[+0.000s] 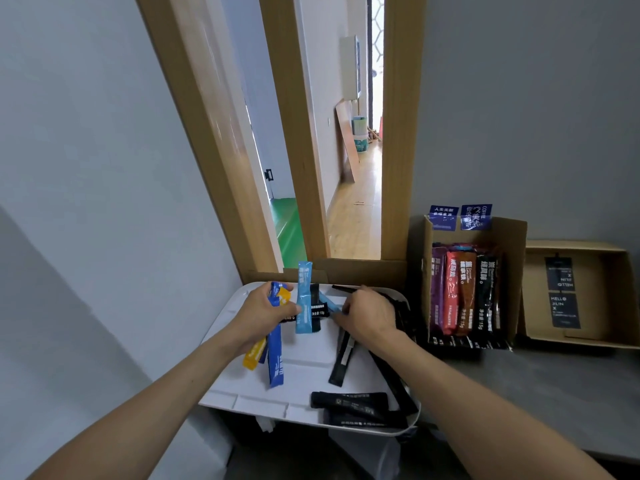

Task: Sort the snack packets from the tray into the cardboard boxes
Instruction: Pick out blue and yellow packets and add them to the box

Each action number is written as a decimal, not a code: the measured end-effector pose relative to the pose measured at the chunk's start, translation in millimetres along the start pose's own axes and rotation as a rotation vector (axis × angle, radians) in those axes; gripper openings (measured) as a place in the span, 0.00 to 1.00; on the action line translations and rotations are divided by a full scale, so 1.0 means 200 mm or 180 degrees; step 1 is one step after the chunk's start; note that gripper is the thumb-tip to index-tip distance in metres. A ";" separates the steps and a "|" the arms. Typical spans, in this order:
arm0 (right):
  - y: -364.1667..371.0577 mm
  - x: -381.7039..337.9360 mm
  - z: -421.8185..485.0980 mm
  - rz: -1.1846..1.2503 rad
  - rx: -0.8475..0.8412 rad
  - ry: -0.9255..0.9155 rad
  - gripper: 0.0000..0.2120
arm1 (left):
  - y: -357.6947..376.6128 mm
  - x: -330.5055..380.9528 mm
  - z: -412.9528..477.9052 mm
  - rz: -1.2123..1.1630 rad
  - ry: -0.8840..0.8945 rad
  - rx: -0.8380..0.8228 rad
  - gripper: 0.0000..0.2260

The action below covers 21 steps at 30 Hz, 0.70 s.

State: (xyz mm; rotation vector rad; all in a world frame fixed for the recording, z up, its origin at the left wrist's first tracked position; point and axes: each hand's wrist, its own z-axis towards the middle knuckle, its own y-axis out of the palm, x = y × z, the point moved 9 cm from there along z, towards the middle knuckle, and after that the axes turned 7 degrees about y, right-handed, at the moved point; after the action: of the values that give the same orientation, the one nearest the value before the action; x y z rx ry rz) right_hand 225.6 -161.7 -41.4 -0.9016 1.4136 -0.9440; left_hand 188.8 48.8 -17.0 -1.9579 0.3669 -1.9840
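L hand (pixel 266 315), mid-frame, grips fan of coloured pkts (pixel 275 358) over tray (pixel 311 351). R hand (pixel 369 318) pinches pale-blue pkt (pixel 328 304). Black pkts (pixel 349 401) on tray, lower centre. Boxes (pixel 512 258) at right edge, one part-filled. Risk: overfull L fan slips, colours mix.

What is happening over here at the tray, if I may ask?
A person is sorting stick packets from the white tray. The left hand holds a fan of blue and yellow packets, while the fingers of the right hand seem to pinch a light-blue packet lying on the tray. Several black packets lie on the tray. The nearer cardboard box already holds a row of coloured packets; the farther box holds two dark items.
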 end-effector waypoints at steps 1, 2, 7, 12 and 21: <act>0.00 0.00 0.00 0.0004 -0.0027 0.0087 0.16 | -0.01 0.00 0.00 -0.0032 -0.0012 0.0027 0.15; -0.01 0.00 0.00 0.0018 -0.0032 0.0145 0.17 | -0.01 0.00 -0.01 -0.0074 -0.0023 0.0047 0.15; -0.10 0.01 -0.03 0.0406 -0.0011 0.0221 0.16 | -0.02 0.02 -0.02 -0.0206 0.0028 0.0179 0.12; -0.18 0.06 -0.09 0.1973 -0.0324 0.0113 0.12 | -0.01 0.13 -0.03 -0.0292 0.0370 0.0317 0.11; -0.13 0.16 -0.26 0.5360 -0.1587 0.0870 0.13 | 0.12 0.39 -0.09 -0.0444 0.0972 0.0427 0.11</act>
State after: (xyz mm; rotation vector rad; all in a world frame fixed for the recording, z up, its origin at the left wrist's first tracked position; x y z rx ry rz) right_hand 171.3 -198.6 -27.9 0.3009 1.9789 0.6096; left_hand 172.0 -4.6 43.6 -1.6414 0.1660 -2.3377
